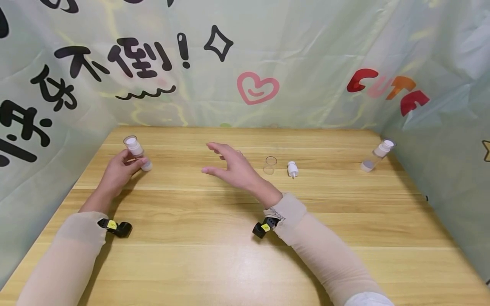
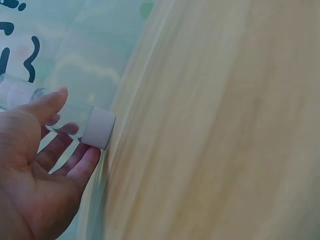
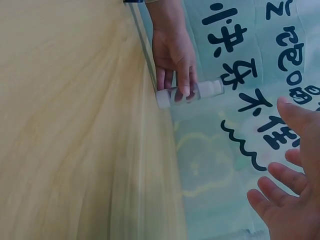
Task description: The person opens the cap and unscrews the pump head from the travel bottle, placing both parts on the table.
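At the table's left side, my left hand [image 1: 119,171] grips a clear bottle with a white top and white base [image 1: 135,147]. The left wrist view shows the thumb and fingers around its clear body, near the white base [image 2: 98,128]. My right hand [image 1: 235,168] is over the middle of the table, thumb and fingers spread, holding nothing. In the right wrist view the same bottle [image 3: 206,89] stands upright at the left hand's fingers, apart from the right hand [image 3: 295,195].
Right of my right hand lie a clear cap [image 1: 269,165] and a white pump top [image 1: 292,169]. A second bottle [image 1: 377,156] stands near the right edge of the wooden table [image 1: 214,263]. A printed cloth [image 1: 314,85] hangs behind and at both sides.
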`<action>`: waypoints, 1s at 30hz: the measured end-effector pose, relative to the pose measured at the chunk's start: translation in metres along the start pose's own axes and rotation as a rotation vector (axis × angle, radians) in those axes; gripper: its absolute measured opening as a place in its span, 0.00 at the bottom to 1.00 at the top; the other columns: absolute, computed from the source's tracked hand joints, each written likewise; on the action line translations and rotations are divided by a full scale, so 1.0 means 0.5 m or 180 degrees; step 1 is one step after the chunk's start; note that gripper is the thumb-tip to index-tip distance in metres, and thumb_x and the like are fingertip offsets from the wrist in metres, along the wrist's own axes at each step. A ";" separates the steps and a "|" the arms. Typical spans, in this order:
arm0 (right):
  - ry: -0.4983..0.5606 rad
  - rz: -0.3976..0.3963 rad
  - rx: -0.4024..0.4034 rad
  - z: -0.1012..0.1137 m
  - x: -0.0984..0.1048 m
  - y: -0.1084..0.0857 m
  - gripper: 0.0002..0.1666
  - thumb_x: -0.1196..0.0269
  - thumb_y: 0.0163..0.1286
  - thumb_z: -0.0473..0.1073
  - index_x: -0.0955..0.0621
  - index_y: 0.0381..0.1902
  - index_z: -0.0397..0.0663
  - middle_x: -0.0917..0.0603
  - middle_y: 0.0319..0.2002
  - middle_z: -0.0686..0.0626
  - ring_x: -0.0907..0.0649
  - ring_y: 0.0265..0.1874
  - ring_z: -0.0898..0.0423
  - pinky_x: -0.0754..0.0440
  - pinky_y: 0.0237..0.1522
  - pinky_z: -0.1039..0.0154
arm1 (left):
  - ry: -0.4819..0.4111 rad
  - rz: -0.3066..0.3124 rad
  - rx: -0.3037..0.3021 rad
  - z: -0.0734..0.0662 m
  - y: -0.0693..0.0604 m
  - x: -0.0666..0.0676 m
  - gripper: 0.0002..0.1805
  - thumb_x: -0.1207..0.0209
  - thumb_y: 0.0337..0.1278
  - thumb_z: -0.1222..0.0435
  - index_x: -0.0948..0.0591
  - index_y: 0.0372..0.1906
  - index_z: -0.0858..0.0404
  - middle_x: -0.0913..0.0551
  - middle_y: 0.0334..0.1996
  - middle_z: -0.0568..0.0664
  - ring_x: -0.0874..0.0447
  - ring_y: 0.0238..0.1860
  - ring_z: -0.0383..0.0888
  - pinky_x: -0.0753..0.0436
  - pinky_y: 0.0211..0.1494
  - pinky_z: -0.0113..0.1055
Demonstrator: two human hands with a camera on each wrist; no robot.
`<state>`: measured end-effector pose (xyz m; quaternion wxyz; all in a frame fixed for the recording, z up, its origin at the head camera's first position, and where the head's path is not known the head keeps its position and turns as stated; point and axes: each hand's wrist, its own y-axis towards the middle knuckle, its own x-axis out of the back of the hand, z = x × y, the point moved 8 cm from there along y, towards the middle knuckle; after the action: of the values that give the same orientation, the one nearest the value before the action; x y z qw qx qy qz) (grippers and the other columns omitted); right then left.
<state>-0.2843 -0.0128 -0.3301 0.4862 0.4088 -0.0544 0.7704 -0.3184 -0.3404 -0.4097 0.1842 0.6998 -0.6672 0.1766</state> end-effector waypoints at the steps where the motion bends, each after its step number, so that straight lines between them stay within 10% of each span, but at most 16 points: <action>1: -0.0012 0.0025 -0.0026 0.000 -0.004 0.001 0.43 0.34 0.65 0.61 0.34 0.72 0.52 0.28 0.66 0.53 0.24 0.58 0.54 0.32 0.63 0.55 | 0.0031 -0.0001 -0.0020 -0.001 -0.002 0.000 0.36 0.42 0.63 0.46 0.33 0.65 0.67 0.29 0.61 0.61 0.25 0.53 0.38 0.24 0.50 0.19; 11: 0.0119 0.0220 0.0003 0.009 -0.042 0.018 0.45 0.33 0.65 0.58 0.36 0.73 0.49 0.30 0.69 0.52 0.28 0.63 0.55 0.27 0.62 0.61 | 0.0066 0.0144 -0.0020 -0.004 -0.016 -0.013 0.34 0.41 0.64 0.47 0.32 0.65 0.65 0.29 0.63 0.60 0.28 0.60 0.49 0.25 0.52 0.21; 30: 0.0121 0.0370 0.0017 0.022 -0.098 0.042 0.45 0.35 0.65 0.61 0.36 0.74 0.50 0.30 0.68 0.52 0.28 0.63 0.56 0.28 0.61 0.68 | -0.0167 0.0470 -0.0082 -0.018 -0.048 -0.045 0.33 0.39 0.64 0.52 0.32 0.66 0.67 0.27 0.57 0.56 0.27 0.53 0.40 0.25 0.50 0.19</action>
<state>-0.2850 -0.0634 -0.3496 0.4405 0.3914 -0.0668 0.8052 -0.2955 -0.3156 -0.4136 0.1621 0.6506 -0.7238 0.1627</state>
